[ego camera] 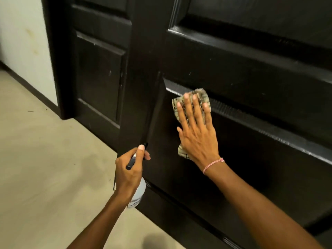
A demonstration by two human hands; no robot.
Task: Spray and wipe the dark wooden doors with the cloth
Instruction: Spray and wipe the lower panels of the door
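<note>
Dark wooden doors take up the upper and right part of the view: a near door (251,72) with raised panels and, to its left, a second door (100,72) of the same finish. Pale scuffs and specks show on both.

A striped beige cloth (203,95) lies flat against the near door, at the upper left corner of its lower recessed panel. The right hand (197,133) presses it there with the palm down and the fingers straight and slightly spread. Cloth shows above the fingertips and below the heel of the hand. A pink and white bracelet (213,164) sits on that wrist.

The left hand (129,169) is clenched round the neck of a spray bottle (140,191), low and left of the cloth. One digit lies along the black spray head, whose nozzle points toward the door. The translucent white body, with a printed label, hangs below the hand, close to the door; contact cannot be determined.

Below and to the left is a beige floor (45,168) with a few dark specks. A pale, stained wall (23,42) with a dark skirting board (32,87) stands at far left
</note>
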